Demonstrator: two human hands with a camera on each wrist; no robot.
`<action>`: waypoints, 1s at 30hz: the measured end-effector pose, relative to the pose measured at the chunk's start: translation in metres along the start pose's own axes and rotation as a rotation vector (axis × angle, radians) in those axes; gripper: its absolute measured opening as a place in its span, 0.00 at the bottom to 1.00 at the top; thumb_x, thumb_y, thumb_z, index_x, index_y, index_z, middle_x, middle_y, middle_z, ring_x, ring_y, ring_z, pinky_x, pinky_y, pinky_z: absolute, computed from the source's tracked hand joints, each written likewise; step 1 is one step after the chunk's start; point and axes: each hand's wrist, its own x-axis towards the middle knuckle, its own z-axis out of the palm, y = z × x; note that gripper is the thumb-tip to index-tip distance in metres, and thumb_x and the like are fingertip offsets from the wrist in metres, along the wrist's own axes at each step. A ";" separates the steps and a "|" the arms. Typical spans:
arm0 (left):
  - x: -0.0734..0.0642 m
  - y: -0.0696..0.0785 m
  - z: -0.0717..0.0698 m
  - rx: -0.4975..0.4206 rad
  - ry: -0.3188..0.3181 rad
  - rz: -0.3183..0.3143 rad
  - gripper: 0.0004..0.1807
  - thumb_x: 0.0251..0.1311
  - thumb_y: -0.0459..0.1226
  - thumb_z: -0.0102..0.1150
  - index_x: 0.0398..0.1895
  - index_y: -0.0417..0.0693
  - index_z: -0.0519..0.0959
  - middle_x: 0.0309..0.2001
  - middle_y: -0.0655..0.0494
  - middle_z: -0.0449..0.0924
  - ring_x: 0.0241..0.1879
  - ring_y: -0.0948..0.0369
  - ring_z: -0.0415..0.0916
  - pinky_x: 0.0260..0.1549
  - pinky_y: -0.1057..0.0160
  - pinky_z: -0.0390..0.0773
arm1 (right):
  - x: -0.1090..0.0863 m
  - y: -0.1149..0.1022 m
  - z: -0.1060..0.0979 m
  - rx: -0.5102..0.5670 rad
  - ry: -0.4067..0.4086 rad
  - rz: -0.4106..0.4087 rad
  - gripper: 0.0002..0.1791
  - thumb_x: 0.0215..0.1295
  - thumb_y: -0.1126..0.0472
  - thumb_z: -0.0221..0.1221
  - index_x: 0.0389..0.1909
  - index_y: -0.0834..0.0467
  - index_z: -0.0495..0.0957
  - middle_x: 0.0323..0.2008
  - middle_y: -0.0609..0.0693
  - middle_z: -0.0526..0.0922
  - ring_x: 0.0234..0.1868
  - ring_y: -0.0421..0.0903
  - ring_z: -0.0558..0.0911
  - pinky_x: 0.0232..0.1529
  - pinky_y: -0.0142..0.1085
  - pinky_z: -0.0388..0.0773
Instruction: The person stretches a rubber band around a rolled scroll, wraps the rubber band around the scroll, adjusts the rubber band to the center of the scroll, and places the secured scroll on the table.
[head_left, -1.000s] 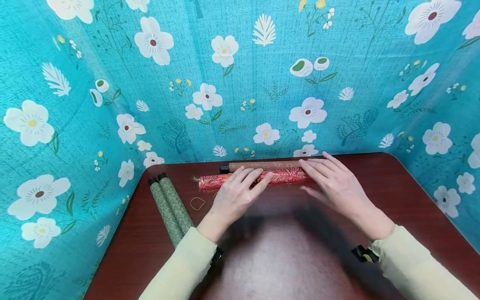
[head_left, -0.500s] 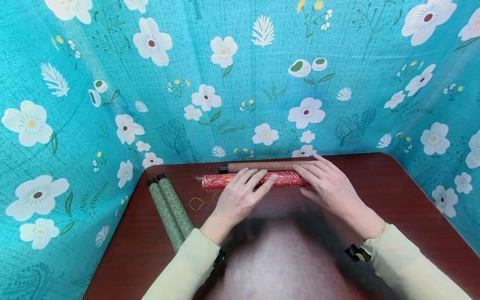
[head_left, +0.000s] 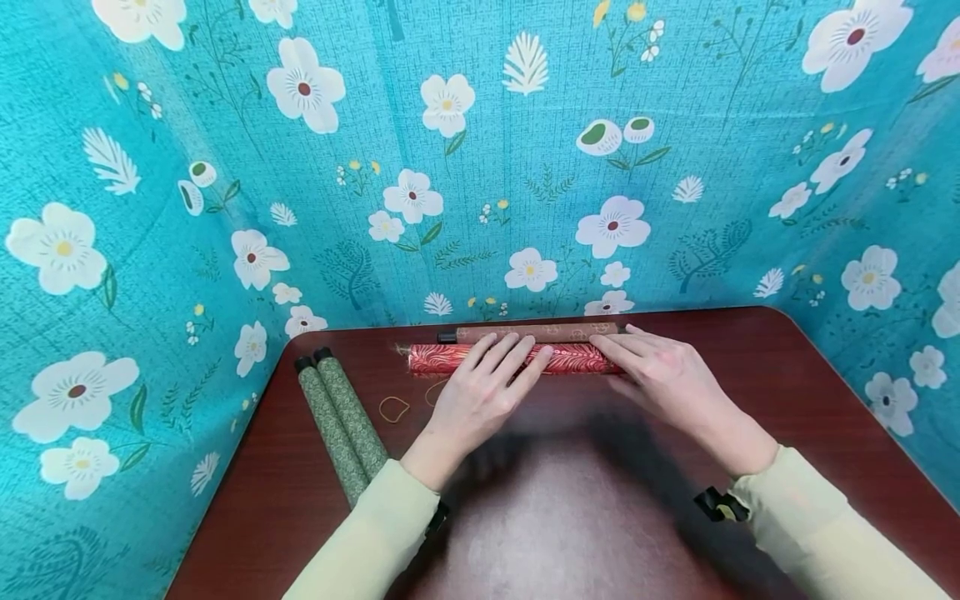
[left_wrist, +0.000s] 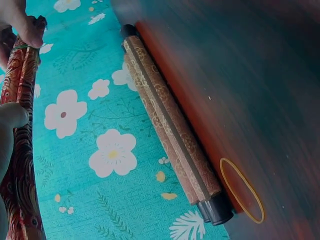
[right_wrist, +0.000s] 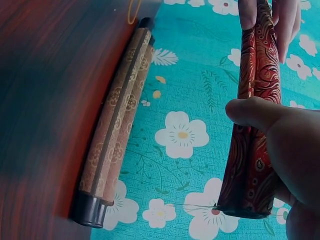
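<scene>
A red patterned fabric roll (head_left: 581, 358), with frayed threads at its left end, is held crosswise in both hands. My left hand (head_left: 476, 396) grips its left half, fingers over the far side and thumb along the near side. At its right end my right hand (head_left: 675, 375) holds it the same way, and hides that end in the head view. In the right wrist view the thumb presses along a lengthwise seam of the red roll (right_wrist: 255, 80). Just behind lies a brown patterned scroll (head_left: 536, 333) with black end caps, standing apart from the red roll in the wrist views.
Two green patterned scrolls (head_left: 341, 417) with black caps lie side by side at the left of the dark red table (head_left: 810, 400). A thin yellow rubber band (head_left: 393, 409) lies near them, another loop beside my left hand. A turquoise floral curtain (head_left: 487, 167) borders the table.
The red roll has shifted slightly to the right and become more level. My right hand has moved a little left along it. The brown and green scrolls have stayed put.
</scene>
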 end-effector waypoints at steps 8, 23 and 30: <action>-0.010 -0.012 -0.003 0.083 0.041 -0.026 0.24 0.79 0.30 0.51 0.74 0.48 0.77 0.69 0.47 0.81 0.70 0.50 0.77 0.74 0.47 0.70 | -0.003 0.006 -0.005 0.000 0.026 0.005 0.41 0.40 0.65 0.85 0.62 0.62 0.84 0.50 0.64 0.90 0.47 0.63 0.91 0.51 0.62 0.84; -0.011 -0.014 -0.002 0.084 0.010 -0.057 0.29 0.68 0.34 0.70 0.73 0.48 0.78 0.65 0.49 0.84 0.64 0.51 0.82 0.71 0.48 0.73 | 0.003 0.007 -0.012 0.022 -0.058 0.075 0.40 0.40 0.63 0.87 0.60 0.61 0.85 0.47 0.62 0.91 0.46 0.62 0.91 0.54 0.62 0.83; -0.014 -0.013 0.001 0.035 0.041 -0.074 0.30 0.66 0.33 0.72 0.72 0.48 0.79 0.64 0.49 0.84 0.63 0.51 0.82 0.69 0.48 0.76 | 0.001 0.009 -0.011 -0.020 -0.082 0.099 0.42 0.42 0.61 0.86 0.63 0.62 0.84 0.45 0.60 0.91 0.48 0.58 0.90 0.62 0.64 0.78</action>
